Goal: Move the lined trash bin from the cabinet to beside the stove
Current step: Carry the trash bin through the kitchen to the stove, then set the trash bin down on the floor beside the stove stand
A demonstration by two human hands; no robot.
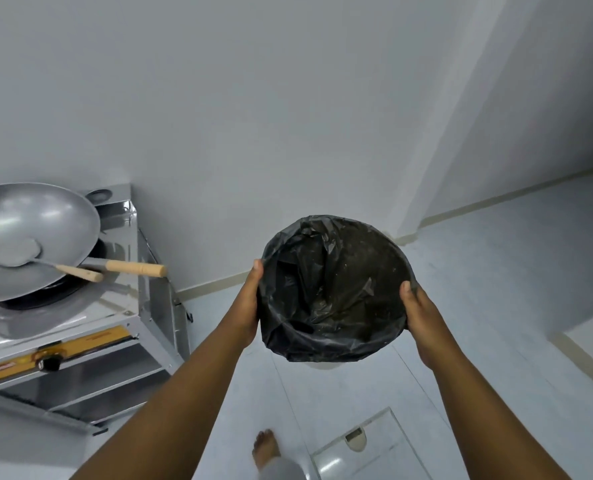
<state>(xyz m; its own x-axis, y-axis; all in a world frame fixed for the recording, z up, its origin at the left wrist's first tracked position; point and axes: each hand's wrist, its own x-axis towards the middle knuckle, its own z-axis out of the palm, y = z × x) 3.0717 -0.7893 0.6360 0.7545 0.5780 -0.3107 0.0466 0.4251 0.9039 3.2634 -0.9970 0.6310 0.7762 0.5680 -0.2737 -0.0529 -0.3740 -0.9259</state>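
Note:
The trash bin is round and lined with a black plastic bag that folds over its rim; a bit of white bin shows under the bag. It hangs in the air above the floor, right of the stove. My left hand grips the bin's left rim, thumb on top. On the opposite rim, my right hand grips in the same way. The stove is a steel stand at the left with a black knob on its front.
A large grey wok sits on the stove with a ladle inside; their wooden handles jut right toward the bin. A white wall stands behind. My bare foot is on the pale floor, near a glass scale.

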